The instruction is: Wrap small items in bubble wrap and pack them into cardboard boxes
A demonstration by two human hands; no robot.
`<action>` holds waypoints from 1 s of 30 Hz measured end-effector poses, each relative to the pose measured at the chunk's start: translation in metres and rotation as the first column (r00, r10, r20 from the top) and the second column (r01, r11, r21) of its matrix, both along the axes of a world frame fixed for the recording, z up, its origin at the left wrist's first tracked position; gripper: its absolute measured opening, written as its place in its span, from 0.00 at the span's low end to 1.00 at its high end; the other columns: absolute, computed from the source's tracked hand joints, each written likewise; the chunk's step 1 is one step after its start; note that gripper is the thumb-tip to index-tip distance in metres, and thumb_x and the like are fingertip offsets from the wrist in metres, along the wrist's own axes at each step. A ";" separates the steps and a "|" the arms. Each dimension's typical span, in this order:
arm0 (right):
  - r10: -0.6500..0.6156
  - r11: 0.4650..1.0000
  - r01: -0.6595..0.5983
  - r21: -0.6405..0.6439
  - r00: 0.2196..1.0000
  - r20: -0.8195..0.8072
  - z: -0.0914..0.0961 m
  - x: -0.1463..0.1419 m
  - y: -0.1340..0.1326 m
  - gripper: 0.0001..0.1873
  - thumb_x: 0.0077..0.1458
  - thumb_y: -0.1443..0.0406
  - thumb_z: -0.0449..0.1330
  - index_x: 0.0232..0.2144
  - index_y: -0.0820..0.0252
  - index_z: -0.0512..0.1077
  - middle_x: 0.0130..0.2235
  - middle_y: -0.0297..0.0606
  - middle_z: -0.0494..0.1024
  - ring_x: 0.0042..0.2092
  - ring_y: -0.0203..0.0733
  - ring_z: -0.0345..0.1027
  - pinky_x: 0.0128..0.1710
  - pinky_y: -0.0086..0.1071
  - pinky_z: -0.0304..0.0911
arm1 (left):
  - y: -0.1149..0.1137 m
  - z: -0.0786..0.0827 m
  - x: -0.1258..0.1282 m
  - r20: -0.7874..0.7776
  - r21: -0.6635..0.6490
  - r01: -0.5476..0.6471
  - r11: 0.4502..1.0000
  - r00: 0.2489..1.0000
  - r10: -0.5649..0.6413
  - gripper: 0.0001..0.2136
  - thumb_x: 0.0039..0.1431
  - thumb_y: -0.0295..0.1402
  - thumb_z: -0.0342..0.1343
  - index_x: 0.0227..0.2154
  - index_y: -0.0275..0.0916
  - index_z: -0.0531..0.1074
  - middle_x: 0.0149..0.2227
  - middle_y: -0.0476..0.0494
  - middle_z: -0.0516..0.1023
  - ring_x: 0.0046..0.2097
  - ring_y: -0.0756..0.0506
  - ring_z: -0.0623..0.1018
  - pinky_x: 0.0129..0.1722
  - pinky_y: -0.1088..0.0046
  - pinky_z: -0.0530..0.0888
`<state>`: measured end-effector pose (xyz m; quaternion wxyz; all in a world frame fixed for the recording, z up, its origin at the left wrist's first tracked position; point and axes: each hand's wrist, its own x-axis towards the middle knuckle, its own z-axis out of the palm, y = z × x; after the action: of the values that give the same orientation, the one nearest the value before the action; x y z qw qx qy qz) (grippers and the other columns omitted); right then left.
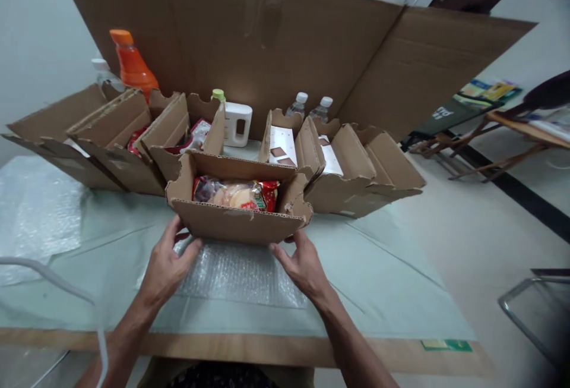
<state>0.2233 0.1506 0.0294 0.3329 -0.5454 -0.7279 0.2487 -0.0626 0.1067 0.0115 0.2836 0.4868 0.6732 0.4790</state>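
Observation:
A small open cardboard box [231,221] is held low over a sheet of bubble wrap [249,275] in the middle of the table. Inside it lies a snack bag [238,195], clear with red printed ends. My left hand [169,257] grips the box's lower left corner, thumb in front and the other fingers going behind it. At the lower right corner, my right hand [303,263] grips in the same way, its fingertips partly hidden by the box. Whether the box's underside touches the wrap cannot be seen.
Behind stand several cardboard bins [111,138], some holding packets or white cards [282,144]. An orange bottle [133,67], a white jug [236,123] and clear bottles [320,109] stand near a tall cardboard panel [249,37]. More bubble wrap [40,204] lies left; a white cable [57,281] crosses the front left.

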 end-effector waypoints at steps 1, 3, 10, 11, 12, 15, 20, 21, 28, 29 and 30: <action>-0.006 1.000 0.006 -0.004 1.000 -0.004 -0.001 -0.004 0.005 0.15 0.57 0.57 0.60 0.44 0.58 0.73 0.38 0.42 0.81 0.37 0.48 0.74 0.39 0.40 0.73 | 0.000 -0.002 0.003 0.005 -0.020 -0.014 1.000 1.000 0.014 0.30 0.57 0.45 0.59 0.62 0.41 0.66 0.56 0.36 0.77 0.48 0.40 0.81 0.48 0.59 0.79; -0.005 1.000 0.004 -0.021 1.000 -0.023 -0.002 -0.011 0.012 0.13 0.58 0.59 0.58 0.43 0.58 0.73 0.37 0.41 0.80 0.35 0.45 0.73 0.38 0.39 0.73 | -0.002 -0.004 0.006 0.000 -0.044 -0.060 0.997 0.998 0.060 0.29 0.57 0.46 0.59 0.60 0.42 0.66 0.55 0.38 0.77 0.45 0.41 0.82 0.42 0.63 0.80; -0.003 0.999 0.002 -0.033 1.000 -0.025 -0.008 0.005 0.010 0.18 0.61 0.60 0.57 0.52 0.57 0.72 0.47 0.44 0.82 0.45 0.49 0.76 0.46 0.43 0.73 | -0.021 -0.008 -0.002 -0.099 0.037 -0.170 0.985 0.980 0.173 0.33 0.60 0.43 0.60 0.66 0.45 0.60 0.59 0.37 0.74 0.50 0.40 0.79 0.44 0.64 0.78; -0.034 0.999 0.034 -0.005 0.999 -0.004 -0.009 0.009 0.003 0.19 0.63 0.61 0.57 0.54 0.57 0.72 0.48 0.45 0.82 0.47 0.50 0.76 0.48 0.44 0.72 | -0.028 -0.008 -0.001 -0.148 0.059 -0.203 0.977 0.967 0.210 0.32 0.60 0.42 0.60 0.66 0.45 0.60 0.59 0.38 0.75 0.51 0.40 0.79 0.44 0.64 0.78; -0.065 0.997 0.064 0.034 0.998 0.021 -0.010 0.010 -0.005 0.19 0.64 0.61 0.56 0.55 0.57 0.72 0.49 0.45 0.82 0.48 0.50 0.76 0.50 0.46 0.71 | -0.034 -0.008 0.001 -0.208 0.082 -0.211 0.974 0.952 0.224 0.30 0.61 0.41 0.59 0.65 0.45 0.62 0.57 0.39 0.76 0.51 0.39 0.78 0.44 0.63 0.78; 0.021 0.992 -0.038 0.119 0.990 0.142 -0.014 -0.006 -0.029 0.18 0.66 0.65 0.54 0.55 0.55 0.74 0.51 0.46 0.81 0.51 0.51 0.75 0.53 0.48 0.69 | -0.045 -0.010 0.010 -0.408 0.127 -0.003 0.992 0.911 0.055 0.15 0.64 0.38 0.55 0.52 0.45 0.75 0.48 0.42 0.80 0.50 0.39 0.78 0.49 0.59 0.76; 0.475 0.857 -0.516 -0.014 0.778 0.410 -0.028 -0.046 -0.050 0.20 0.64 0.64 0.59 0.58 0.54 0.73 0.64 0.45 0.72 0.62 0.54 0.66 0.56 0.51 0.66 | -0.041 -0.026 0.018 -0.609 -0.039 0.315 0.948 0.745 -0.273 0.12 0.63 0.36 0.53 0.44 0.44 0.80 0.46 0.38 0.80 0.50 0.35 0.76 0.51 0.52 0.73; 0.483 0.852 -0.523 -0.029 0.762 0.432 -0.032 -0.041 -0.052 0.20 0.65 0.63 0.60 0.58 0.54 0.72 0.66 0.44 0.71 0.64 0.54 0.64 0.58 0.51 0.64 | -0.040 -0.029 0.016 -0.613 -0.067 0.324 0.944 0.733 -0.295 0.12 0.63 0.36 0.54 0.44 0.45 0.80 0.47 0.38 0.80 0.50 0.34 0.75 0.51 0.52 0.72; -0.004 0.995 -0.045 0.093 0.881 0.473 -0.039 0.078 -0.070 0.16 0.67 0.60 0.55 0.52 0.56 0.77 0.58 0.46 0.78 0.62 0.57 0.68 0.56 0.54 0.62 | -0.047 -0.026 -0.013 -0.517 0.016 0.404 0.915 0.787 -0.338 0.11 0.65 0.38 0.54 0.46 0.46 0.79 0.51 0.41 0.80 0.53 0.38 0.77 0.54 0.55 0.73; -0.066 0.992 0.008 0.128 0.886 0.459 -0.038 0.087 -0.069 0.15 0.67 0.60 0.54 0.49 0.56 0.77 0.55 0.46 0.80 0.60 0.57 0.70 0.56 0.53 0.63 | -0.048 -0.024 -0.021 -0.531 0.046 0.361 0.932 0.798 -0.283 0.11 0.66 0.39 0.53 0.45 0.46 0.78 0.50 0.41 0.80 0.53 0.38 0.77 0.56 0.55 0.72; -0.102 0.987 0.037 0.153 0.891 0.442 -0.037 0.091 -0.066 0.15 0.67 0.60 0.54 0.47 0.56 0.78 0.54 0.46 0.81 0.59 0.56 0.71 0.55 0.52 0.63 | -0.049 -0.023 -0.029 -0.560 0.063 0.293 0.954 0.801 -0.209 0.12 0.66 0.39 0.53 0.46 0.45 0.78 0.50 0.40 0.79 0.53 0.38 0.77 0.57 0.54 0.71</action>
<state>0.3145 0.0848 -0.0078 0.2025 -0.5889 -0.7807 0.0522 -0.0912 0.0577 -0.0114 0.1036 0.7075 0.6184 0.3261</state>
